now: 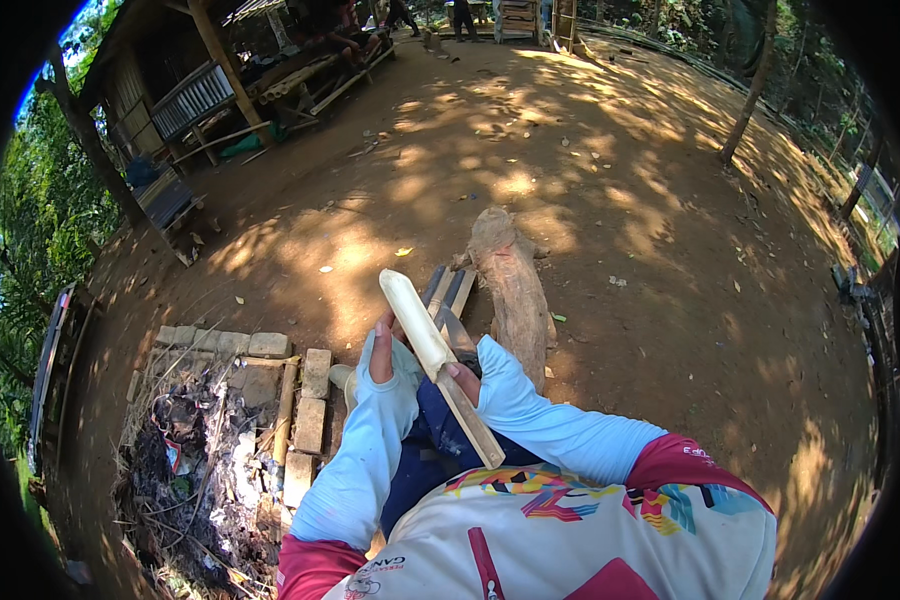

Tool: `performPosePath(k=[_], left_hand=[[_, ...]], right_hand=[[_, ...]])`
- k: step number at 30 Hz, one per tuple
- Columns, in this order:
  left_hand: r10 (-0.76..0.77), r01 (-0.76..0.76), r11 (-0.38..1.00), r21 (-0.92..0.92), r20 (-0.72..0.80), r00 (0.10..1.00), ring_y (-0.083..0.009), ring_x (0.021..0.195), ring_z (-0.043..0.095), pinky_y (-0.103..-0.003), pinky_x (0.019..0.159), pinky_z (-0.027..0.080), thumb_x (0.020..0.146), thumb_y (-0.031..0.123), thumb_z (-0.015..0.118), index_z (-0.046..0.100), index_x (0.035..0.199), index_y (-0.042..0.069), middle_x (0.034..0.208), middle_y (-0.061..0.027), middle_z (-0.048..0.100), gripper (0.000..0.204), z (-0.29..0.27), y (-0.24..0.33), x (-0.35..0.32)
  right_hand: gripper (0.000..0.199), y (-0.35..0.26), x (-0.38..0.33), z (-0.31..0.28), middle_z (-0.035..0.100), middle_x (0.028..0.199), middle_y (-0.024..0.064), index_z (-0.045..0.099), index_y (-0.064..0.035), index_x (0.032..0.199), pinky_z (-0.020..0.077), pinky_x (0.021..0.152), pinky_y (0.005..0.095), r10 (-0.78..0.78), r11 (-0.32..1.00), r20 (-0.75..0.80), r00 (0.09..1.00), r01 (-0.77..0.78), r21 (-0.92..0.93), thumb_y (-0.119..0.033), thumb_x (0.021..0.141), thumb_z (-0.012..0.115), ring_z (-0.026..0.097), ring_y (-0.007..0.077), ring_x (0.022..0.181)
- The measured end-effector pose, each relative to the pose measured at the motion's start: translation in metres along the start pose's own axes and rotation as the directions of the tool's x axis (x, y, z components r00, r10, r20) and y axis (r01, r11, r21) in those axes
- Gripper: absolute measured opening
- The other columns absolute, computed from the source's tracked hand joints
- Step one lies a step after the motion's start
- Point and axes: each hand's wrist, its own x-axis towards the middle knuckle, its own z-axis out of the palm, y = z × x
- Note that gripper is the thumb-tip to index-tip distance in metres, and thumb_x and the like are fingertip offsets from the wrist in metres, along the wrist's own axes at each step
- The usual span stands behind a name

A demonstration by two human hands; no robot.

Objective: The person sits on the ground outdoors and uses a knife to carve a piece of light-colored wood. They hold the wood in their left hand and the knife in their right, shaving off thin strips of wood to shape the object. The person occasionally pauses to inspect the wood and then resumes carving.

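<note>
A pale, trough-shaped length of split bamboo [416,318] lies slantwise across my lap, with a flat, narrow strip at its lower end. My left hand [382,352] rests against the left side of its wide part, fingers closed about it. Around the start of the narrow strip, my right hand [464,382] is closed. Light blue sleeves cover much of both hands. Just beyond my right hand shows a greyish, blade-like flat piece [455,330]; I cannot tell whether it is held. Several bamboo slats [462,285], some dark-faced, lie past the bamboo.
A thick log [510,275] lies ahead on the bare dirt. At the left, bricks [310,425] edge a fire pit [195,465] full of ash and litter. A wooden hut [185,100] with a bamboo bench [315,80] and people stands far left. A slim tree trunk [752,90] rises at right.
</note>
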Motion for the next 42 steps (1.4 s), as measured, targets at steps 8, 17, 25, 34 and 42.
performPosePath(k=[8, 17, 25, 34, 42], left_hand=[[-0.02, 0.019, 1.0, -0.009, -0.124, 0.992, -0.024, 0.078, 0.064, -0.041, 0.068, 0.056, 0.091, 0.024, 0.063, 0.042, 0.136, 0.006, 0.092, -0.0106, 0.06, 0.053, 0.012, 0.027, 0.015], [0.048, -0.067, 0.927, 0.37, 0.06, 0.997, -0.0155, 0.068, 0.06, -0.029, 0.062, 0.05, 0.093, 0.037, 0.065, 0.043, 0.137, 0.003, 0.081, -0.0062, 0.059, 0.06, 0.036, 0.064, -0.009], [0.055, -0.155, 0.875, 0.459, 0.225, 0.973, -0.0135, 0.075, 0.06, -0.026, 0.067, 0.05, 0.083, 0.04, 0.077, 0.038, 0.14, 0.002, 0.087, -0.0052, 0.059, 0.079, 0.064, 0.084, -0.044], [0.056, -0.181, 0.853, 0.49, 0.259, 0.964, -0.0115, 0.078, 0.06, -0.024, 0.069, 0.05, 0.089, 0.037, 0.071, 0.038, 0.137, 0.001, 0.092, -0.0049, 0.06, 0.069, 0.069, 0.079, -0.057], [-0.007, -0.183, 0.821, 0.541, 0.33, 0.944, -0.0105, 0.095, 0.052, -0.025, 0.085, 0.042, 0.096, 0.027, 0.064, 0.044, 0.134, -0.003, 0.105, -0.0045, 0.058, 0.052, 0.063, 0.084, -0.058]], right_hand=[[0.044, 0.0, -0.005, 0.011, 0.064, 0.089, 0.0058, 0.053, -0.0005, 0.125, 0.0472, 0.065, 0.0263, -0.017, 0.944, 0.066, 0.998, -0.006, 0.329, -0.036, 0.099, 0.055, 0.055, 0.0119, 0.071], [0.047, -0.02, 0.019, -0.031, 0.06, 0.079, 0.0051, 0.054, -0.0016, 0.119, 0.0405, 0.058, 0.0234, -0.082, 0.974, -0.077, 0.994, 0.096, 0.206, -0.044, 0.099, 0.052, 0.048, 0.0073, 0.063], [0.036, -0.084, 0.028, -0.073, 0.066, 0.089, 0.0119, 0.06, -0.0043, 0.116, 0.0514, 0.071, 0.032, -0.449, 0.841, 0.179, 0.875, 0.482, -0.245, -0.019, 0.087, 0.074, 0.065, 0.0219, 0.076], [0.038, -0.118, 0.033, -0.082, 0.068, 0.085, 0.0084, 0.067, -0.0101, 0.11, 0.0518, 0.064, 0.0358, -0.513, 0.658, 0.321, 0.796, 0.605, -0.448, -0.017, 0.074, 0.08, 0.065, 0.0261, 0.071], [0.041, -0.13, 0.033, -0.092, 0.061, 0.071, 0.0057, 0.069, -0.016, 0.111, 0.0459, 0.054, 0.0368, -0.455, 0.571, 0.415, 0.788, 0.615, -0.543, -0.025, 0.074, 0.08, 0.06, 0.0249, 0.061]])
